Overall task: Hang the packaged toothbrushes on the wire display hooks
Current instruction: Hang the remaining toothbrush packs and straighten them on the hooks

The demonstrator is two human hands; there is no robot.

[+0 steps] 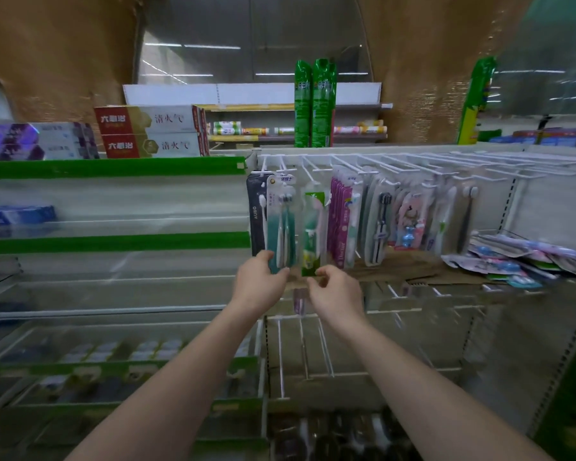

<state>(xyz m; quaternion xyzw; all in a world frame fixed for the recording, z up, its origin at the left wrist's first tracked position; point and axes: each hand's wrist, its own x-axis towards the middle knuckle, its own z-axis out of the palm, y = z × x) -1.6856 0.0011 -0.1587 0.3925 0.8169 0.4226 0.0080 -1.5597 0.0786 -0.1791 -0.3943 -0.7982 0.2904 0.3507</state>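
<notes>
The lower end of a teal toothbrush pack is gripped by the left hand, fingers curled round its edge; just beside it, the bottom of a green pack is pinched by the right hand. Both packs rise above the hands toward the white wire hooks; whether they are threaded cannot be told. The packs are judged light, stiff-backed and slippery-fronted, best taken by the card edge near the hang hole

Both arms reach forward, left hand and right hand with fingers curled.
</notes>
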